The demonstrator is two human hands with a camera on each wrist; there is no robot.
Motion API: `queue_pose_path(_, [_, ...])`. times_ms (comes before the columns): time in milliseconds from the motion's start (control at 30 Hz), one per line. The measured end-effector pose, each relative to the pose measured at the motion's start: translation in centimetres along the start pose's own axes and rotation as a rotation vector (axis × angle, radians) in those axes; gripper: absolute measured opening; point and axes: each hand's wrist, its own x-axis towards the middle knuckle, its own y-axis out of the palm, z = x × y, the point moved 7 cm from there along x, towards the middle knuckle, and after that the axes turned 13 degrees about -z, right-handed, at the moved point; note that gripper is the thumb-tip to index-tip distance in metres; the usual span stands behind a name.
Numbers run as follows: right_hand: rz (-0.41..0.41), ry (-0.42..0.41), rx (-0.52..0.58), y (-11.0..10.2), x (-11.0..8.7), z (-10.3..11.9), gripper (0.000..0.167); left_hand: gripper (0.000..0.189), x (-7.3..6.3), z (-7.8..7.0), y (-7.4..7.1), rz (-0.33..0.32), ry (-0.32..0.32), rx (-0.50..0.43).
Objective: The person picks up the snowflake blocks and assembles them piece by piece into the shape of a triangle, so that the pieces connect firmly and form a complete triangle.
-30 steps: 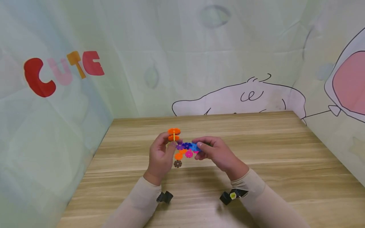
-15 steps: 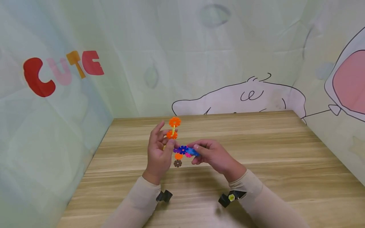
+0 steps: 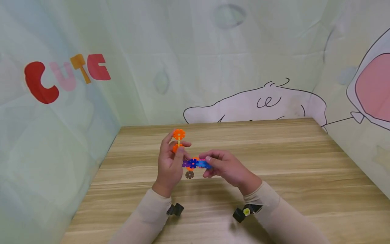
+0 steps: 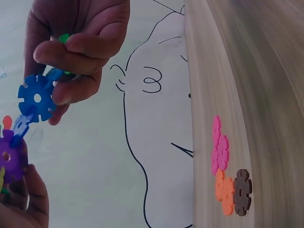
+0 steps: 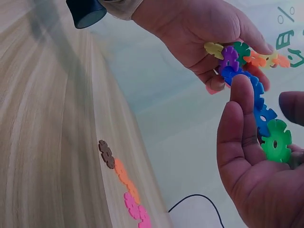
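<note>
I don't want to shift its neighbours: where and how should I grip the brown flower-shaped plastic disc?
Probably pinch the brown disc across its notched left and right edges, from above on your side: it lies flat, with orange flower-shaped plastic discs just beyond.

Booth-like setting, building type unclear: cartoon-printed backdrop (image 3: 137, 67) round wood-grain table (image 3: 289, 149); "CUTE" lettering (image 3: 67, 84) at ten o'clock, head view.

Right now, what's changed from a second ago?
In the head view, the linked chain's top orange disc swung up and left, turning face-on; the blue end shifted down and left. The left hand and right hand still grip the chain. The brown disc stayed put.
</note>
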Motion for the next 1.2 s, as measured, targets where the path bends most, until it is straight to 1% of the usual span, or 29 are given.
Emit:
queue_pose_path(67, [-0.006,0.001,0.0,-0.1,0.0,-0.1,0.041,0.048,0.1,0.1,-0.2,-0.035,0.009,0.039])
queue_pose_path(133, [-0.016,-0.009,-0.007,-0.2,0.1,-0.1,0.042,0.046,0.2,0.1,-0.5,-0.082,0.005,0.059])
queue_pose_path(200, [-0.029,-0.02,-0.004,-0.5,0.2,-0.2,0.044,0.044,0.2,0.2,-0.8,-0.128,-0.002,0.064])
queue_pose_path(333, [-0.043,-0.033,0.011,-1.2,0.6,-0.6,0.056,0.043,0.4,0.3,-1.1,-0.202,-0.013,0.045])
queue_pose_path(433, [-0.044,-0.007,-0.017,-1.7,1.1,-1.5,0.059,0.042,0.5,0.2,-1.3,-0.24,-0.016,0.04])
queue_pose_path(467, [-0.047,0.008,-0.044,-1.9,1.3,-1.9,0.06,0.042,0.5,0.2,-1.4,-0.253,-0.016,0.04])
queue_pose_path(533, [-0.026,0.046,-0.088,-1.9,1.6,-2.9,0.061,0.041,0.5,0.2,-1.5,-0.271,-0.016,0.035])
queue_pose_path(633, [0.039,0.065,-0.231,-1.2,1.8,-4.0,0.059,0.04,0.5,0.3,-1.6,-0.286,-0.019,0.017])
queue_pose_path(733, [0.145,0.057,-0.355,0.1,1.5,-4.9,0.061,0.04,0.4,0.4,-1.6,-0.287,-0.026,-0.008])
queue_pose_path(800, [0.217,0.049,-0.412,1.2,1.2,-5.2,0.064,0.039,0.4,0.4,-1.6,-0.286,-0.034,-0.022])
queue_pose_path(900, [0.299,0.046,-0.444,2.3,0.7,-5.6,0.073,0.04,0.3,0.5,-1.5,-0.282,-0.049,-0.036])
queue_pose_path(1000, [0.329,0.05,-0.483,2.8,0.4,-5.9,0.079,0.04,0.3,0.4,-1.4,-0.276,-0.057,-0.043])
queue_pose_path(1100, [0.352,0.075,-0.51,3.0,0.3,-6.3,0.083,0.04,0.3,0.4,-1.3,-0.27,-0.064,-0.046])
queue_pose_path(1200, [0.355,0.059,-0.59,2.9,0.3,-6.5,0.082,0.04,0.2,0.5,-1.1,-0.263,-0.072,-0.047])
